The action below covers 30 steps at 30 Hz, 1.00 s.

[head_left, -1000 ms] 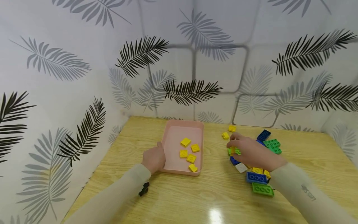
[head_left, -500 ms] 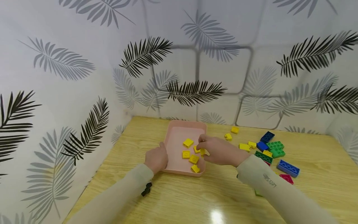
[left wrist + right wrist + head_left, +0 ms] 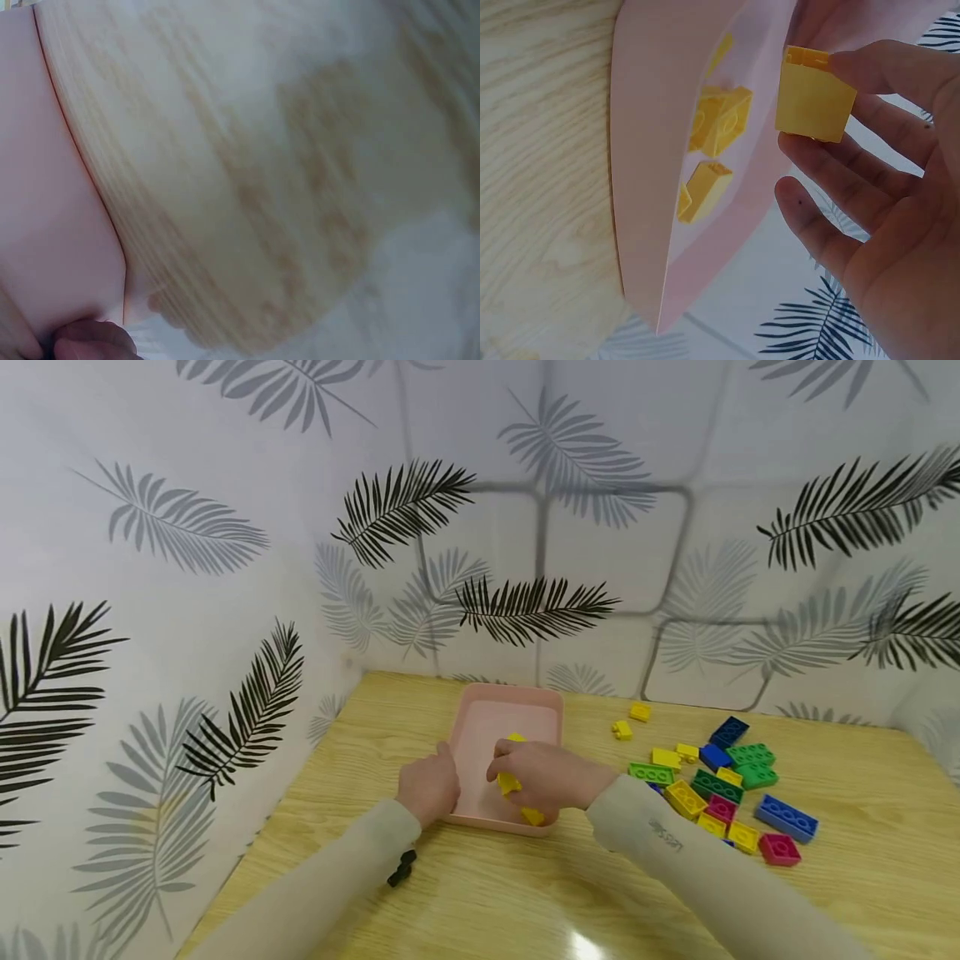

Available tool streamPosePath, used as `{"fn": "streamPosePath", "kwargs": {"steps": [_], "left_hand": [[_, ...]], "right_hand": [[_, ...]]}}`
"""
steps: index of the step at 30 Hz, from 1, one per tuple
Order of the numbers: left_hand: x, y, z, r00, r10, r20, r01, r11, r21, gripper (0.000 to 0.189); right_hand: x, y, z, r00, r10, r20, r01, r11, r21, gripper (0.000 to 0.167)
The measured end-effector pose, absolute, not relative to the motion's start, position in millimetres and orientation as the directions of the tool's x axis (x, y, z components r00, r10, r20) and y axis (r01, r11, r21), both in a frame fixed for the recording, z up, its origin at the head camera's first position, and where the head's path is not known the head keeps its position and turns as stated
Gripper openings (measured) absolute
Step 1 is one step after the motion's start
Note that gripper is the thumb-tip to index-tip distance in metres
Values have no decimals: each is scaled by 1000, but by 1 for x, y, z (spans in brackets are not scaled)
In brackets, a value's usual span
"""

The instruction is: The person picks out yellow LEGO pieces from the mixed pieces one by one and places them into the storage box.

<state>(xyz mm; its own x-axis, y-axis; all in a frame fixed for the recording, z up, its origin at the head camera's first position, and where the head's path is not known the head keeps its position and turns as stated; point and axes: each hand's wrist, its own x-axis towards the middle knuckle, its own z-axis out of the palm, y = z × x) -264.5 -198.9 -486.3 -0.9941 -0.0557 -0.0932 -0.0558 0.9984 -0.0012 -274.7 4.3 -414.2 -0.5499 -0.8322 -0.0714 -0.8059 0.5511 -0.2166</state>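
Observation:
In the head view, my left hand (image 3: 429,787) grips the near left side of a shallow pink tray (image 3: 510,714); the left wrist view catches only its fingertips (image 3: 94,341) at the tray wall. My right hand (image 3: 555,772) is over the tray. Between thumb and fingers it pinches a yellow toy brick (image 3: 815,97), plain in the right wrist view and held above the tray floor. Other yellow bricks (image 3: 731,124) lie inside the tray, partly covered by the right hand in the head view; one brick (image 3: 533,816) shows near the front right corner.
Right of the tray lies a loose group of bricks, including a long blue brick (image 3: 786,818), a dark green brick (image 3: 716,787) and a red brick (image 3: 780,849). Two small yellow bricks (image 3: 640,712) sit farther back. Leaf-patterned cloth (image 3: 562,527) borders the wooden table (image 3: 480,893).
My right hand has moved left from the brick group to above the tray, carrying the yellow brick. The left hand keeps its hold on the tray. The head view has shifted slightly.

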Motion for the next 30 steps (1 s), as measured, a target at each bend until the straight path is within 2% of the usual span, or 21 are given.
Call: {"fn": "streamPosePath", "kwargs": {"steps": [6,16,25,27,30], "left_hand": [[-264,-198,-485,-995,-51,-89,-51,999,1,66],[-264,-197,-487,-995,-54,-81,-54,999,-1,65],[-264,-196,-486,-996,-48,-73,-48,999,-3,61],[-264,-197,-486,-995,-54,-79,-53,999,-8,62],[-264,-197,-487,-995,-56,-84,-56,998,-12,63]], "right_hand": [[-276,-5,-425,-552,-825,-120,-793,565,-228,31],[-276,-13,-435,-488,-863,-130,-832,505,-229,37],[-271,-4,-434,-468,-880,-83,-868,475,-140,30],[-269,3,-432,-463,-884,-57,-872,467,-147,28],[-265,16,-427,-488,-873,-18,-855,482,-189,24]]}}
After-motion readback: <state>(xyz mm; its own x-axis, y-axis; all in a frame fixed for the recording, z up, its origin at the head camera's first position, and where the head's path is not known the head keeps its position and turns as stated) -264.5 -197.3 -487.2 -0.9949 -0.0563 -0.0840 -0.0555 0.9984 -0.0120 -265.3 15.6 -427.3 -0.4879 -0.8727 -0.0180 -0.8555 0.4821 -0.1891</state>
